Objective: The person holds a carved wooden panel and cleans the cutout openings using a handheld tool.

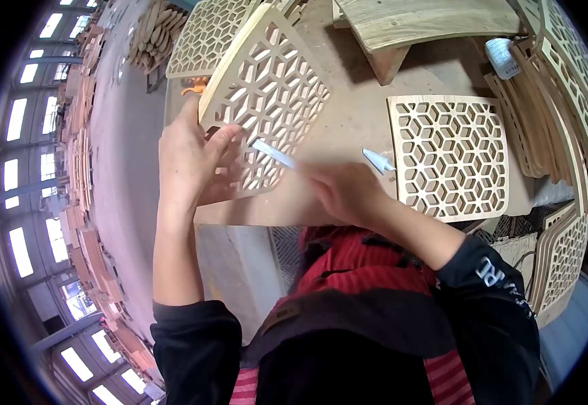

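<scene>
My left hand (189,155) grips the edge of a pale wooden lattice panel (267,88) and holds it tilted up off the table, thumb on its face. My right hand (344,192), blurred by motion, is closed round a narrow, flat, light-grey stick (274,153), perhaps a file or sanding stick. The stick's tip is at one of the cut-outs in the panel. To the right, a second lattice panel (452,155) lies flat on the table. Between it and my right hand is a small whitish cone-shaped piece (378,160).
Another lattice panel (206,37) lies at the back left, by an orange object (196,88). A curved wooden board (436,20) stands at the back. Stacked curved wooden pieces (527,115), a white roll (502,57) and more panels (564,263) line the right side.
</scene>
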